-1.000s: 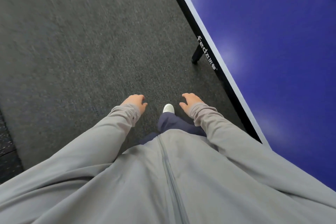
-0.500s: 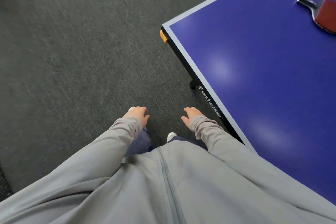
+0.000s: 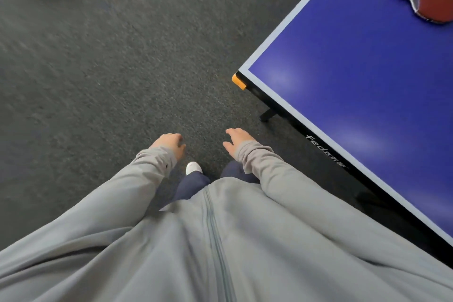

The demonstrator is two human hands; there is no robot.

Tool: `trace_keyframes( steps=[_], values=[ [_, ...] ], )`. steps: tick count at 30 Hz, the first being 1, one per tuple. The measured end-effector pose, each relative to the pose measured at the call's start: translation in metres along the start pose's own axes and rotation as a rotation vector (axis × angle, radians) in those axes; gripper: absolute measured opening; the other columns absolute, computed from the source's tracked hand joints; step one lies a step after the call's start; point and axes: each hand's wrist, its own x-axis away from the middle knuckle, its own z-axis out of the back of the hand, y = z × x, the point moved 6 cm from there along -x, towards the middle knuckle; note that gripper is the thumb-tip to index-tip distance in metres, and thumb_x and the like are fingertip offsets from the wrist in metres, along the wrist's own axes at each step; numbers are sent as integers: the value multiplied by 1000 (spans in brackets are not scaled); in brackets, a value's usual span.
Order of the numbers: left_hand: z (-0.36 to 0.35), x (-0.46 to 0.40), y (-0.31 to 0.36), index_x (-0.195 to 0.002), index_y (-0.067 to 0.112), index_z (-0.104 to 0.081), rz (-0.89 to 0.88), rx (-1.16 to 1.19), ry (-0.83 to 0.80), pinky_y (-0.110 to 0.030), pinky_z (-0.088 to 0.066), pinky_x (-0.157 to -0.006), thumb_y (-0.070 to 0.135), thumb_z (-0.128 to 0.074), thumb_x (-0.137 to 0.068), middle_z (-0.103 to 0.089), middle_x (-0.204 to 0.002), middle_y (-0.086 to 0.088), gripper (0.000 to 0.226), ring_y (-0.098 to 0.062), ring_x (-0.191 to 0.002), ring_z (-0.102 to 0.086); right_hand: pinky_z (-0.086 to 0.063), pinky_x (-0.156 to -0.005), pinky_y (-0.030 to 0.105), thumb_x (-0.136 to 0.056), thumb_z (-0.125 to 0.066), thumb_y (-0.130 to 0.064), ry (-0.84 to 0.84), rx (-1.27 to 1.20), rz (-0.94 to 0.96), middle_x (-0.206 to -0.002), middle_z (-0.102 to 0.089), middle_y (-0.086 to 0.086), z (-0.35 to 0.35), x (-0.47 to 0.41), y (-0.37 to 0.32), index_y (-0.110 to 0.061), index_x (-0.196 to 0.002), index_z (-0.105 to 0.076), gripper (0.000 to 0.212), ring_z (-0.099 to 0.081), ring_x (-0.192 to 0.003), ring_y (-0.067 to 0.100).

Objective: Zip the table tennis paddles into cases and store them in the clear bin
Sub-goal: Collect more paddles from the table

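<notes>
Both hands empty: left hand (image 3: 169, 142) loosely curled, right hand (image 3: 236, 137) relaxed, hanging over the carpet (image 3: 110, 68). One paddle (image 3: 426, 3) sits far in on the bench (image 3: 367, 105), well apart. No cases or bin visible, so I'd bet on fumbling around searching.

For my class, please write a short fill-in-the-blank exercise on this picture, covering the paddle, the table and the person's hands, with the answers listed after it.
1. The paddle lies on the ____ table.
2. The rubber face of the paddle is ____.
3. The left hand and right hand both hold ____.
4. The table's corner guard is ____.

Answers: blue; red; nothing; orange
</notes>
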Motion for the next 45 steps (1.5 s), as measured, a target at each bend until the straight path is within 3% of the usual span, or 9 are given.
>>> trace_keyframes(
  steps=[13, 21, 33, 45],
  values=[
    [88, -122, 69, -128, 8, -54, -274, -244, -65, -33, -36, -98, 19, -49, -92, -55, -130, -17, 37, -33, -122, -48, -33, -107, 41, -96, -44, -26, 188, -339, -72, -139, -41, 13, 84, -74, -20, -9, -137, -37, 45, -37, -130, 28],
    [192, -207, 150, -124, 6, -55, -380, -353, 34, -37, -40, -99, 19, -47, -91, -55, -127, -20, 37, -36, -119, -50, -35, -98, 36, -95, -45, -25, 432, -490, -162, -130, -49, 12, 189, -123, 8, -10, -131, -45, 39, -40, -125, 27],
    [235, -281, 273, -128, 9, -53, -656, -439, -53, -35, -36, -100, 22, -46, -94, -54, -130, -19, 37, -34, -123, -47, -41, -101, 43, -95, -44, -28, 461, -520, -580, -136, -46, 8, 229, -140, 89, -14, -132, -43, 40, -40, -126, 28],
    [348, -407, 358, -129, 10, -52, -849, -590, -142, -41, -40, -102, 25, -47, -94, -53, -132, -17, 38, -35, -122, -48, -40, -93, 44, -94, -44, -32, 484, -684, -987, -132, -45, 8, 310, -214, 83, -14, -127, -44, 38, -41, -122, 29]
  ],
)
